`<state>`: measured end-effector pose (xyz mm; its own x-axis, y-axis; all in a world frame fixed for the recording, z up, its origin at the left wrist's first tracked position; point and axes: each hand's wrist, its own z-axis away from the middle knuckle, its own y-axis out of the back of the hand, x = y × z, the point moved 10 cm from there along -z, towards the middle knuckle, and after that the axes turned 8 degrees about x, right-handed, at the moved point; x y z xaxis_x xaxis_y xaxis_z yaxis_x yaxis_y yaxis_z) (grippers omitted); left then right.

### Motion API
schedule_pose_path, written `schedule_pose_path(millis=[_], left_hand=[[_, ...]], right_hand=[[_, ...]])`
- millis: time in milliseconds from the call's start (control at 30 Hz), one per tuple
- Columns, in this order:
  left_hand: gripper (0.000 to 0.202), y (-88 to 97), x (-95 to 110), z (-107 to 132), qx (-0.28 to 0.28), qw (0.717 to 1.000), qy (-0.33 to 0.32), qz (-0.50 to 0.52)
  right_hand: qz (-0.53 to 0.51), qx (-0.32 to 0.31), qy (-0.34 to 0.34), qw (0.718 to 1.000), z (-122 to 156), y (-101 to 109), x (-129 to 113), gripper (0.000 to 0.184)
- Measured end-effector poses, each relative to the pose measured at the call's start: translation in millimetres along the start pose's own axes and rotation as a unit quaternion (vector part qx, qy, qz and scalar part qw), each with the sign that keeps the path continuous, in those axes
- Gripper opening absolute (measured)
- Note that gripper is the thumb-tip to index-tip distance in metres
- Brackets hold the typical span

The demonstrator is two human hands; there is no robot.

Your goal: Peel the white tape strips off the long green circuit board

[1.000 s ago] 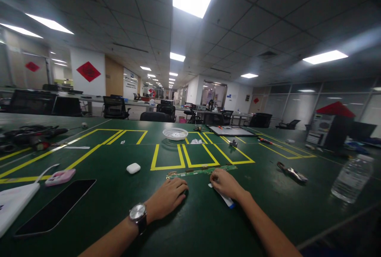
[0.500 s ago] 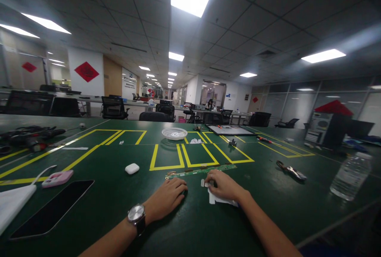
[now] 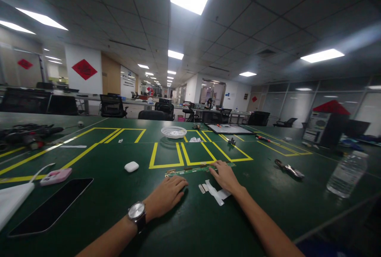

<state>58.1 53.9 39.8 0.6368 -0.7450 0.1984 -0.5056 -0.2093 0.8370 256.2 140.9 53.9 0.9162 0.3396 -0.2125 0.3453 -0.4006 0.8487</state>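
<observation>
A long, narrow green circuit board [image 3: 195, 170] lies on the green table in front of me. My left hand [image 3: 169, 190], with a watch [image 3: 137, 211] on its wrist, rests palm down with fingers stretched, close to the board's left end. Over the board's right part reaches my right hand [image 3: 224, 177], fingers apart and fingertips at its edge; whether they touch it I cannot tell. Below that hand lie white strips [image 3: 214, 192], partly covered by the wrist, and a small pale piece [image 3: 203, 188].
A white basket [image 3: 174, 132] stands behind yellow tape outlines. To the left are a white case [image 3: 131, 166], a pink gadget [image 3: 56, 177] and a phone [image 3: 53, 207]. A water bottle [image 3: 347, 174] and a metal tool [image 3: 288, 169] are at right. A person [image 3: 209, 103] sits far back.
My right hand has moved forward from the white strips to the circuit board, leaving the strips and the small pale piece on the table. My left hand has stayed in place.
</observation>
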Motion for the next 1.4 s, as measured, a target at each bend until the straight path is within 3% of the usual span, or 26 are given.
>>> schedule_pose_path(millis=[100, 200, 367, 533, 633, 800, 900, 1033, 1200, 1400], left_hand=[[0.03, 1.7, 2, -1, 0.001, 1.0, 0.001, -0.013], [0.03, 4.7, 2, -2, 0.006, 1.0, 0.0, -0.03], [0.028, 11.2, -5, -7, 0.019, 0.999, 0.015, -0.043], [0.027, 14.8, -13, -7, 0.037, 0.998, 0.048, -0.025], [0.031, 5.8, -11, -4, 0.019, 0.998, 0.055, 0.004], [0.06, -12.4, -9, 1, -0.012, 0.997, 0.067, 0.032], [0.061, -18.7, -8, 3, -0.034, 0.997, 0.057, 0.031], [0.051, -17.6, -6, 3, -0.046, 0.997, 0.053, 0.027], [0.046, -15.4, -3, 2, -0.058, 0.996, 0.059, 0.019], [0.045, -13.5, -1, 2, -0.051, 0.997, 0.056, 0.011]], right_hand=[[0.071, -0.052, -0.056, 0.995, 0, -17, 15, 0.051], [0.074, -0.086, -0.041, 0.993, 0, -28, 6, 0.056], [-0.028, -0.12, 0.089, 0.988, 9, -27, -46, 0.055], [-0.182, -0.172, 0.225, 0.942, 37, -12, -108, 0.041], [-0.23, -0.179, 0.262, 0.92, 46, -5, -123, 0.036], [-0.256, -0.135, 0.224, 0.931, 32, 6, -96, 0.038], [-0.231, -0.186, 0.194, 0.935, 32, 4, -74, 0.047], [-0.209, -0.247, 0.205, 0.924, 40, 1, -69, 0.06], [-0.189, -0.223, 0.198, 0.936, 35, -3, -72, 0.043], [-0.177, -0.147, 0.162, 0.96, 28, -7, -74, 0.023]])
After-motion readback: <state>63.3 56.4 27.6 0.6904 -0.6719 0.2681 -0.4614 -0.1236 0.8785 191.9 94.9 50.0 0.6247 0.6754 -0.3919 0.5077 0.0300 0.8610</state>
